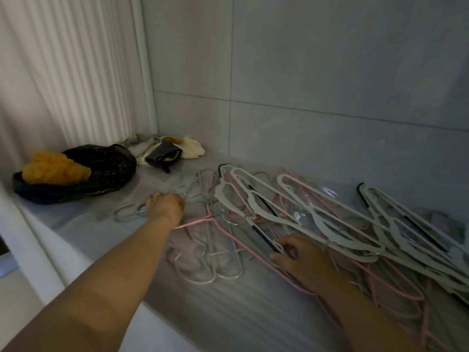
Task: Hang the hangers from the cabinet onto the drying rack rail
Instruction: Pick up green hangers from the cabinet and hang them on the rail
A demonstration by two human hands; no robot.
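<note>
A heap of hangers lies on the grey cabinet shelf [228,313]: white plastic hangers [317,214] with dark strips on top, pink wire hangers [396,288] beneath them, and grey wire hangers [203,252] at the left of the heap. My left hand [165,207] is closed around the hooks of the grey wire hangers, knuckles up. My right hand [302,260] rests on the heap's near side, its fingers pinching the end of a white hanger with a dark strip. The drying rack rail is out of view.
A black bag [101,171] with an orange cloth [55,168] in it sits at the shelf's left end. Pale rags and a dark pouch [165,153] lie in the back corner. Tiled walls [330,85] close the back, a ribbed white panel [63,72] the left.
</note>
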